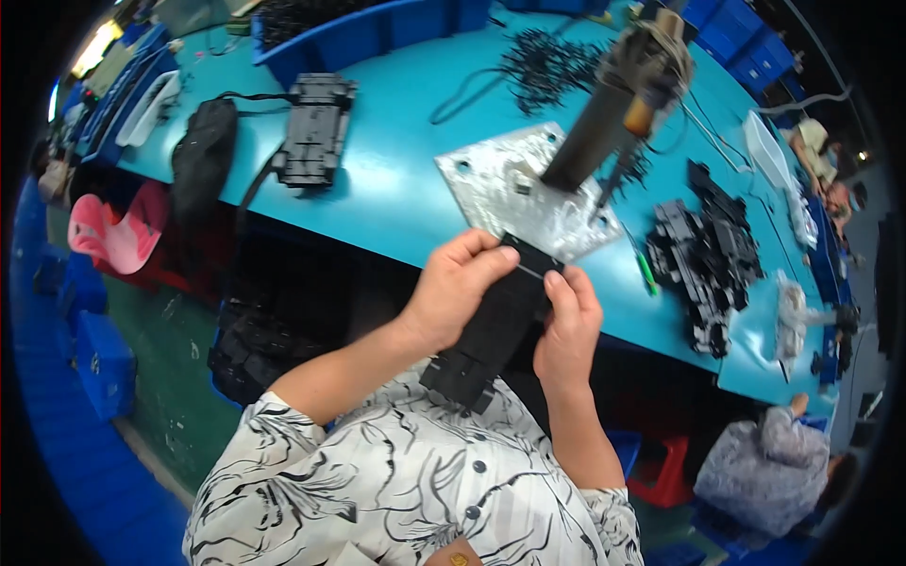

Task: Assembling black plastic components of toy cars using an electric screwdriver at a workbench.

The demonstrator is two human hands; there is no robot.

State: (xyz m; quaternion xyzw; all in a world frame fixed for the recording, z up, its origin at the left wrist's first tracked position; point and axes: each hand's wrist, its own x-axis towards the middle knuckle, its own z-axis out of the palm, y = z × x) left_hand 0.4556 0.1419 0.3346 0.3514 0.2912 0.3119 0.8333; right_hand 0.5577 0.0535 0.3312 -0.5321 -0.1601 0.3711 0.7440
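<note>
Between my two hands I hold a long black plastic housing (491,325), tilted, its lower end close to my shirt. My left hand (460,288) grips its upper left side, with thumb and forefinger at the top end. On the opposite edge, my right hand (571,325) is closed with its thumb near the top corner. A thin light-coloured strip or rod (530,271) runs between my thumbs; what it is I cannot make out. Just beyond lies a metal base plate (491,174) carrying a dark upright post (590,137).
Stacked black plastic parts (703,255) lie at right, beside a green-handled screwdriver (647,274). Another black housing (316,127) sits at left near a black bag (205,141). Black cables (552,66) and a blue bin (368,38) are at the back. A person (769,462) sits at lower right.
</note>
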